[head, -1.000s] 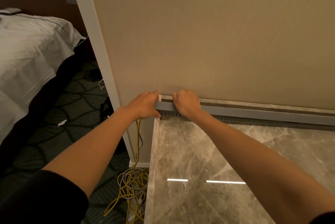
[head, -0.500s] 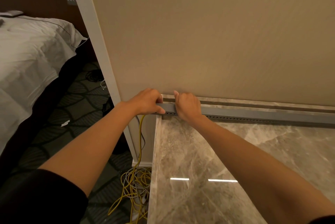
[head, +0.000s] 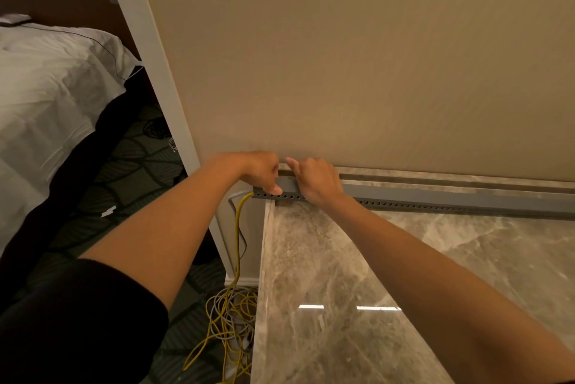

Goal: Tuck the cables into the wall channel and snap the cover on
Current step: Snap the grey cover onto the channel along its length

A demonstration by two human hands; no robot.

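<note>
**A:** What sort of room is this?

**B:** A bedroom corner. A plain beige wall (head: 357, 56) fills most of the view, and a polished grey-brown marble ledge (head: 420, 259) runs along its foot. Two bright bars of light reflect in the stone. Left of the wall stands a white upright trim (head: 155, 78). Past it is a bed (head: 46, 88) with rumpled white linen, on dark carpet (head: 130, 165) with a leaf pattern.

**A:** And the channel?

**B:** The grey channel (head: 451, 198) lies along the back of the ledge, against the wall's marble skirting. It reaches from the ledge's left corner off to the right edge of the view. A row of small holes runs along its lower front. I cannot tell whether the smooth upper band is a separate cover.

**A:** What about the hands?

**B:** Both are at the channel's left end, close together. The left hand (head: 259, 170) grasps the very end, with fingers curled over the top and the thumb on the holed face. The right hand (head: 314, 179) sits just beside it, fingers curled over the top edge and the heel against the front. A black sleeve (head: 77, 321) covers the left upper arm.

**A:** And the cables?

**B:** A yellow cable (head: 238, 234) comes out of the channel's left end, right under the left thumb. It hangs down past the ledge's corner to a loose tangle of yellow and grey cables (head: 230, 315) on the carpet below
</note>
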